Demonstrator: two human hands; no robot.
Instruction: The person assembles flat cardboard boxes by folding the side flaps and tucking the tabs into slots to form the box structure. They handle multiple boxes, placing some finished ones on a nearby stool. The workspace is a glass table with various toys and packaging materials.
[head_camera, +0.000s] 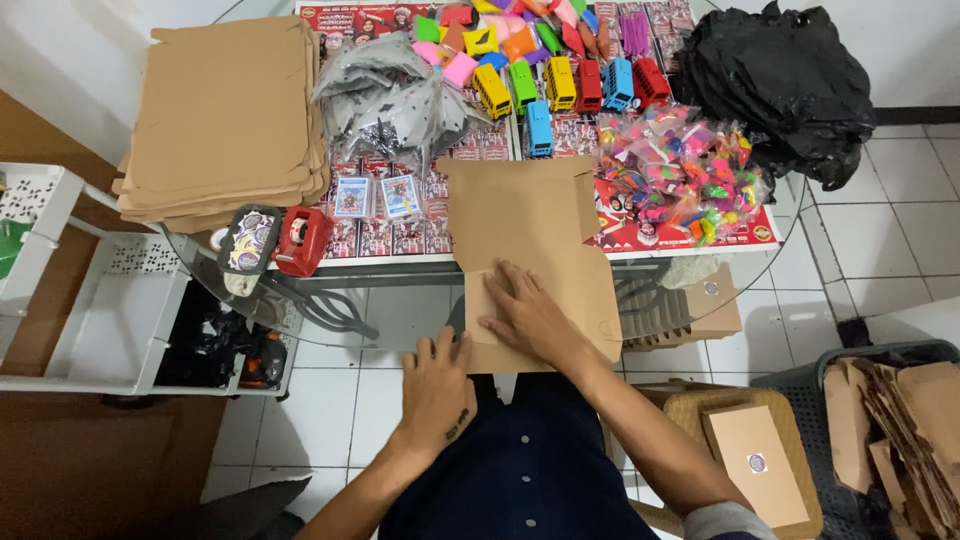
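A flat brown cardboard box blank (535, 235) lies on the near edge of the round glass table (400, 310), partly folded. My right hand (530, 315) presses flat on its near folded flap, fingers spread. At the blank's near left corner, by the table edge, my left hand (435, 385) rests with its fingers touching the cardboard's underside edge. Neither hand grips the cardboard fully.
A stack of flat cardboard blanks (225, 115) lies at far left. A red tape dispenser (300, 240), card packs (375, 197), grey plastic bags (390, 95), toy buses (560, 85), colourful packets (680, 165) and a black bag (775, 85) fill the table. A white rack (90, 300) stands left, a basket (760, 460) right.
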